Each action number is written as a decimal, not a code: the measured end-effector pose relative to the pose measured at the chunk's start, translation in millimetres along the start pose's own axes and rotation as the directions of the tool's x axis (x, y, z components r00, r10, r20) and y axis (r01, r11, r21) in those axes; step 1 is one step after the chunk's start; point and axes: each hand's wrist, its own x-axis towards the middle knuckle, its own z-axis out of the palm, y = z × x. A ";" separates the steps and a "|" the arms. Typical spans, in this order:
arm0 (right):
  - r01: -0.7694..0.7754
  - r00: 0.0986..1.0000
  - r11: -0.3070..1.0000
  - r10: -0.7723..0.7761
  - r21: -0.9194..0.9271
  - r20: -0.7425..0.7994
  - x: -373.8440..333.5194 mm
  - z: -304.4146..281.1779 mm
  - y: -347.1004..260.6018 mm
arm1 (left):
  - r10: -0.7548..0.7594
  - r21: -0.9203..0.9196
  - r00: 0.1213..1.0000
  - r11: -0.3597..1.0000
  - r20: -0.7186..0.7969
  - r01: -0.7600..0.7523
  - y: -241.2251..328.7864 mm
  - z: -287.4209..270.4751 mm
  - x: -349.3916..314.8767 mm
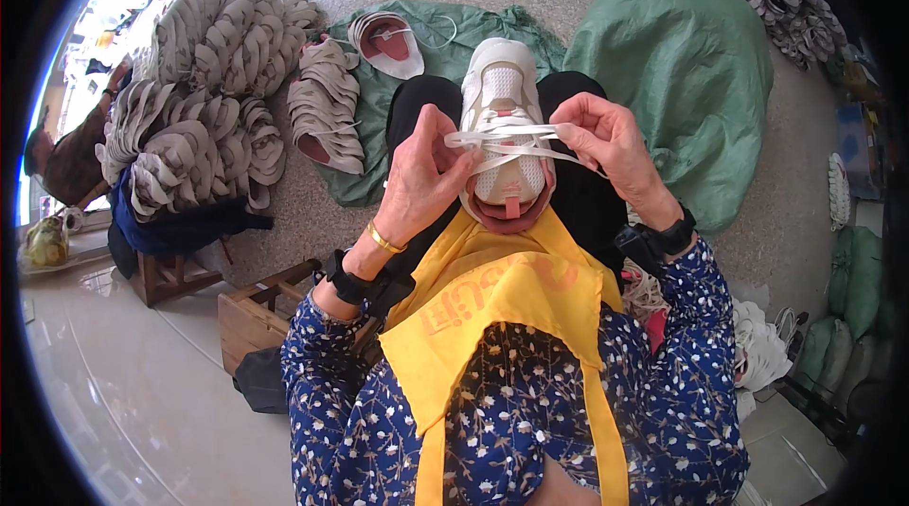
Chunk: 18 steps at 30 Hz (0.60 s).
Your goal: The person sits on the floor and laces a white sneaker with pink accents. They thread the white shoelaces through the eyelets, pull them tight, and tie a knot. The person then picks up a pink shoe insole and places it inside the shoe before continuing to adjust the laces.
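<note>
A white sneaker [505, 89] with mesh panels and a pink lining rests between my knees, its toe pointing away from me. White shoelace [511, 136] runs in loops across its tongue. At the left side of the laces, my left hand [424, 163] pinches a lace loop between thumb and fingers. Opposite it, my right hand [609, 142] pinches the lace on the right side, and a loose end trails below its fingers. The lace is stretched between both hands over the shoe. A yellow apron [492, 288] lies over my lap just below the heel.
Stacked grey-white shoe uppers [222, 37] pile up on the left, some on a wooden stool [161, 274]. A smaller stack [325, 104] and one loose upper [386, 44] lie on green sheeting [436, 18]. A bulky green sack [677, 80] stands at right. White lace bundles [760, 350] hang lower right.
</note>
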 end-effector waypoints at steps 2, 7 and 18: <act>0.066 0.997 0.992 -0.070 -0.109 -0.034 -1.6 0.3 4.6 | -0.007 0.066 1.000 0.998 0.011 0.007 7.0 -0.1 -1.7; 0.139 0.986 0.896 -0.164 -0.422 -0.024 -3.1 5.8 8.3 | -0.193 -0.116 0.977 0.972 0.088 0.202 -0.9 -5.8 -5.1; 0.080 0.993 0.881 -0.113 -0.466 -0.042 0.0 11.4 -0.6 | 0.204 0.117 0.979 0.972 0.006 -0.204 11.5 -15.2 -17.5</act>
